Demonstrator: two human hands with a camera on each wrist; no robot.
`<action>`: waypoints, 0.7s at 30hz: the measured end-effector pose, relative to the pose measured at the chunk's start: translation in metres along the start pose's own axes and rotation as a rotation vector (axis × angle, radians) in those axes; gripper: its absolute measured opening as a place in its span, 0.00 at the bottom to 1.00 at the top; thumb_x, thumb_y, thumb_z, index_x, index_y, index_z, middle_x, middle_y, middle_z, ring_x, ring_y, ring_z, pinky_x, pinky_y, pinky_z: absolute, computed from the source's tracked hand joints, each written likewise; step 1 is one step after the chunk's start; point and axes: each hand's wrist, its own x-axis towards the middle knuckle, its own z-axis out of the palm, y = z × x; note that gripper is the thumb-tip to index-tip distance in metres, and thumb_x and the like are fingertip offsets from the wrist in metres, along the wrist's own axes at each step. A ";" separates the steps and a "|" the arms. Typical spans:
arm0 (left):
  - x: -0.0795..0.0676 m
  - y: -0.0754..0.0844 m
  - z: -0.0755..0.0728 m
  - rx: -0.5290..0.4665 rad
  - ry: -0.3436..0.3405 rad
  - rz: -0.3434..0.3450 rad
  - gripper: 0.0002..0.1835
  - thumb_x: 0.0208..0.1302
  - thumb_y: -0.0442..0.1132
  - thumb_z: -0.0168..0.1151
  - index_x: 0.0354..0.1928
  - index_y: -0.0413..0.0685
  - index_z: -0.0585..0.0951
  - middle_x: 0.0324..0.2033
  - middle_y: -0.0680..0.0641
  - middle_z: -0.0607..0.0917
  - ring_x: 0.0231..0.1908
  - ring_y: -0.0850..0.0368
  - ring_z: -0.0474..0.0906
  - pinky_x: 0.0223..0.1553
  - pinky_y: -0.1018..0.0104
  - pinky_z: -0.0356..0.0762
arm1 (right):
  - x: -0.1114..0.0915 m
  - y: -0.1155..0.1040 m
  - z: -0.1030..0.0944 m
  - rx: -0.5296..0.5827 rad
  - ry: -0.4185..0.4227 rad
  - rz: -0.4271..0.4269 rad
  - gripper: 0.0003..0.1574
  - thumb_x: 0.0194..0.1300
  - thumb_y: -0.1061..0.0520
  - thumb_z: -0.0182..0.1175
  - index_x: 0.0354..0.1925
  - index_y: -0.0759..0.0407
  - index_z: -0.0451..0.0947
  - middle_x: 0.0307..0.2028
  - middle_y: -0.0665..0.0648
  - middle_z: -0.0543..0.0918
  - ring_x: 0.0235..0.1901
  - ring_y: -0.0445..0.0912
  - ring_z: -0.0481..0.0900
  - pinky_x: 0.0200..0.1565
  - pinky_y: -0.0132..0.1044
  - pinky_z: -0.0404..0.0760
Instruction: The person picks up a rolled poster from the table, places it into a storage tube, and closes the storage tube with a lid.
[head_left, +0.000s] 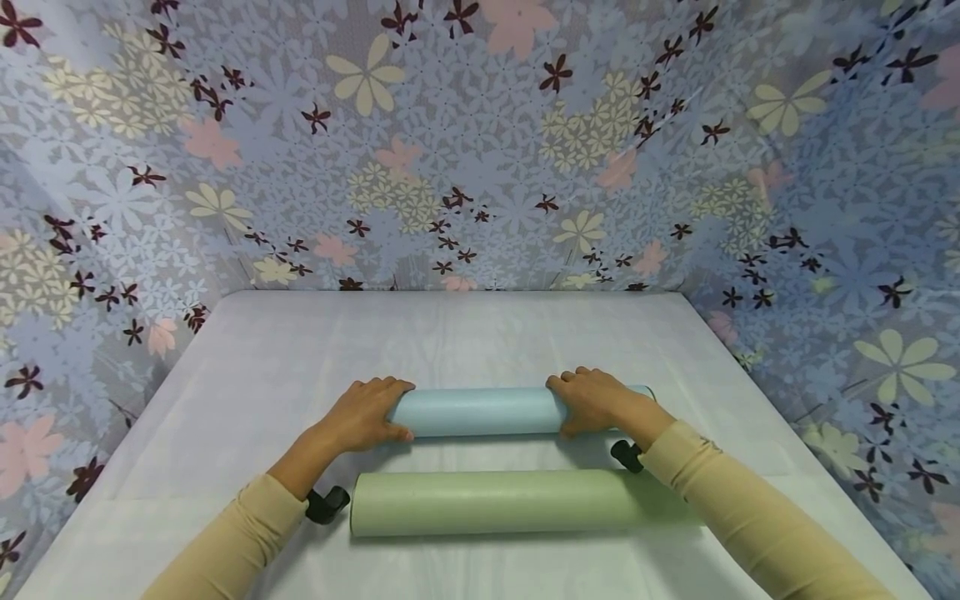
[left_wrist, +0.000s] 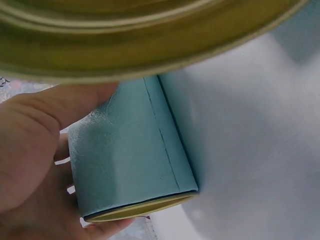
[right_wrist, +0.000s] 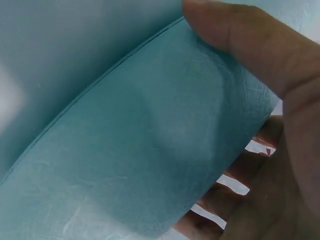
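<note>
A light blue cylindrical roll [head_left: 480, 412] lies crosswise on the white table [head_left: 450, 333]. My left hand [head_left: 367, 414] grips its left end, thumb on the near side and fingers over the far side. Close to the roll's right end, my right hand [head_left: 596, 402] holds it the same way. In the left wrist view the blue roll [left_wrist: 127, 155] shows a lengthwise seam and a gold-coloured end rim. The right wrist view has the thumb and curled fingers on either side of the blue roll [right_wrist: 125, 135].
A longer pale green roll [head_left: 510, 502] lies parallel on the near side, partly behind the right sleeve [head_left: 750, 508]. A gold-coloured rim [left_wrist: 150, 45] looms close in the left wrist view. Flowered fabric [head_left: 465, 150] hangs around the table's back and sides.
</note>
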 end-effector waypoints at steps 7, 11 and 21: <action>-0.001 0.000 0.001 0.022 0.019 0.005 0.39 0.51 0.54 0.70 0.64 0.46 0.69 0.55 0.44 0.77 0.52 0.46 0.74 0.51 0.47 0.70 | -0.003 -0.002 -0.003 0.004 0.038 -0.009 0.48 0.47 0.42 0.72 0.62 0.57 0.67 0.51 0.59 0.78 0.49 0.56 0.74 0.50 0.53 0.74; -0.003 -0.001 0.000 0.027 0.030 0.011 0.40 0.51 0.55 0.70 0.64 0.46 0.68 0.57 0.43 0.76 0.55 0.44 0.73 0.54 0.45 0.69 | -0.006 -0.002 -0.005 0.007 0.076 -0.013 0.48 0.49 0.42 0.71 0.64 0.56 0.66 0.54 0.60 0.77 0.52 0.56 0.73 0.53 0.55 0.72; -0.016 0.006 -0.018 -0.019 0.131 -0.019 0.36 0.60 0.55 0.62 0.66 0.46 0.66 0.62 0.41 0.73 0.63 0.39 0.66 0.61 0.40 0.63 | -0.028 -0.010 -0.019 -0.006 0.225 -0.051 0.42 0.56 0.41 0.65 0.65 0.53 0.66 0.56 0.57 0.77 0.55 0.55 0.74 0.55 0.53 0.72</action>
